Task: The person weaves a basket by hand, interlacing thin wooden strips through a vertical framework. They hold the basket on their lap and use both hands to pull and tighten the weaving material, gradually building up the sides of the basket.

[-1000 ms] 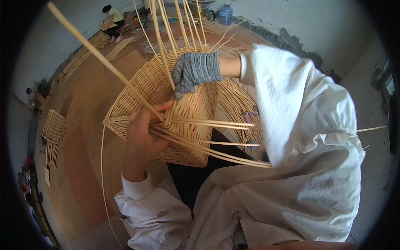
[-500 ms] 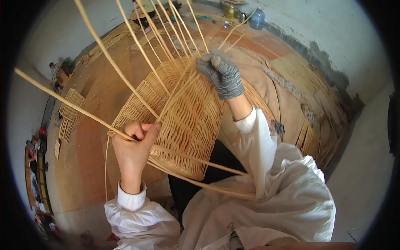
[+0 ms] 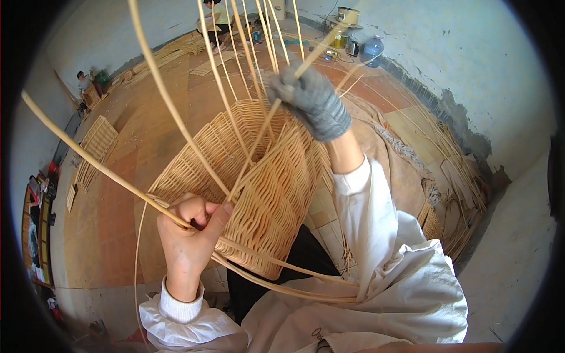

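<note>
A woven wicker basket [image 3: 276, 206] rests tilted against my lap, its opening facing up and away. Long pale rods stand up from its rim. My bare left hand [image 3: 191, 235] is closed at the near rim corner, its thumb pressing where rods cross. One long rod [image 3: 100, 167] passes through that fist and sticks out to the left. My right hand [image 3: 315, 103], in a grey fingerless-looking glove and a little blurred, is closed round another wicker rod [image 3: 321, 50] slanting up and right from the rim. Two bent rods [image 3: 288, 288] run from the near side towards my right sleeve.
A wicker panel [image 3: 97, 141] lies on the floor at left. Loose rods [image 3: 435, 135] and brown cloth [image 3: 382, 153] spread to the right. A blue water bottle [image 3: 372, 50] stands by the far wall. Another person [image 3: 218, 23] sits far off, a second [image 3: 85, 85] at far left.
A rod now slants up past my right hand, which has shifted slightly. The whole view has tilted up, showing more of the basket's inside and the room. My left hand keeps its hold.
</note>
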Demonstrator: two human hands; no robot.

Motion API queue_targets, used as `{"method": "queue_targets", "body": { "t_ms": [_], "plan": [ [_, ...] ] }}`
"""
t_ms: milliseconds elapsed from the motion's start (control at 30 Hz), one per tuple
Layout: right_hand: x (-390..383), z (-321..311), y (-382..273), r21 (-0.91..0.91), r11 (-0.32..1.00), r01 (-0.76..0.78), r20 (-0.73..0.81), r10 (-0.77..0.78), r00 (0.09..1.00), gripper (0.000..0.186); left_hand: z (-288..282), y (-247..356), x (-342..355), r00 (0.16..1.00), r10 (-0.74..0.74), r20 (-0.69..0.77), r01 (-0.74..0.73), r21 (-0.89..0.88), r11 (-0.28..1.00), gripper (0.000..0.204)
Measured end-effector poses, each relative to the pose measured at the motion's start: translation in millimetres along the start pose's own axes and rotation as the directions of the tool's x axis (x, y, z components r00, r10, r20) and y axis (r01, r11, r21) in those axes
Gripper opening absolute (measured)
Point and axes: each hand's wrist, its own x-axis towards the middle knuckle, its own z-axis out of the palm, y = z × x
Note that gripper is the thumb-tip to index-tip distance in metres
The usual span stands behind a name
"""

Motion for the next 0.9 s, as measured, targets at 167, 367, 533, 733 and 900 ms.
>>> {"method": "queue_targets", "body": {
  "t_ms": [167, 367, 533, 733, 900],
  "plan": [
    [68.9, 62.3, -47.7, -0.324, 0.924, 0.204, 0.237, -0.129, 0.963, 0.041, 6.7, -2.8, -0.8, 0.998, 0.047, -0.037, -0.045, 0.047, 0.998, 0.042],
    [19.3, 66.2, -64.1, 0.18, 0.96, 0.214, 0.121, -0.237, 0.964, 0.059, 3.6, -13.3, -6.0, 0.996, -0.061, -0.065, 0.059, -0.028, 0.998, 0.043],
    [-19.4, 1.3, 2.4, -0.505, 0.853, -0.131, -0.233, 0.011, 0.972, 0.045, 9.8, -12.1, 1.2, 0.999, -0.052, -0.006, 0.051, -0.082, 0.995, 0.042],
    [-86.7, 49.8, 9.7, -0.75, 0.544, 0.375, 0.422, -0.042, 0.906, 0.042, -11.5, -30.0, -13.5, 0.965, -0.007, 0.262, 0.122, -0.425, 0.897, 0.02],
    [-79.0, 41.6, 4.1, -0.759, 0.511, 0.403, 0.493, 0.047, 0.869, 0.04, -24.0, -55.7, -7.6, 0.914, 0.319, 0.25, -0.322, -0.028, 0.946, 0.035]
  ]
}}
